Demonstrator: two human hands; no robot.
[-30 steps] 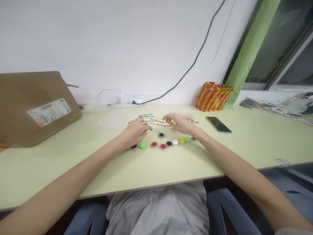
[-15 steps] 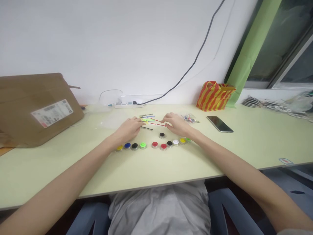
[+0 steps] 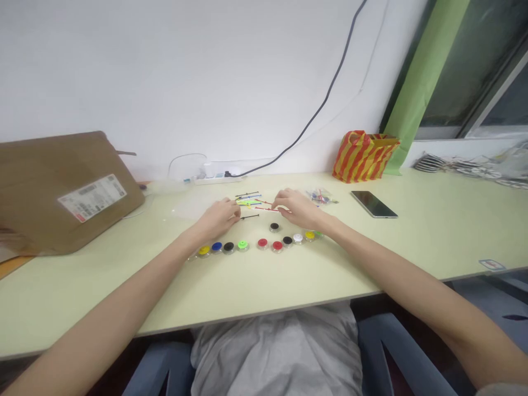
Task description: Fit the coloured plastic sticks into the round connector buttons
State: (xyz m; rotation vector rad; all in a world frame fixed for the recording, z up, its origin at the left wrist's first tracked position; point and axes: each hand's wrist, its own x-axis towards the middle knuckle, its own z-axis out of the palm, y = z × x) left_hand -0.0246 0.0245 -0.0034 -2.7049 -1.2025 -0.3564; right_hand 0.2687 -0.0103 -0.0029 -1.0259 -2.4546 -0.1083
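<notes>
Left grip (image 3: 220, 214) sits farther left than a second ago, uncovering the yellow disc (image 3: 204, 251) and blue disc (image 3: 216, 247). Room to move between discs and front edge of the surface (image 3: 264, 283); more right of the phone (image 3: 374, 204). Cardboard box (image 3: 82, 192) limits the left side. Left fingers curl down at one end of a black stick (image 3: 249, 216); can't tell if I have hold of it. Right grip (image 3: 299, 209) palm down, fingers bent at the red sticks (image 3: 267, 209); hold unclear too. Yellow-green sticks (image 3: 247, 203) lie between both.
</notes>
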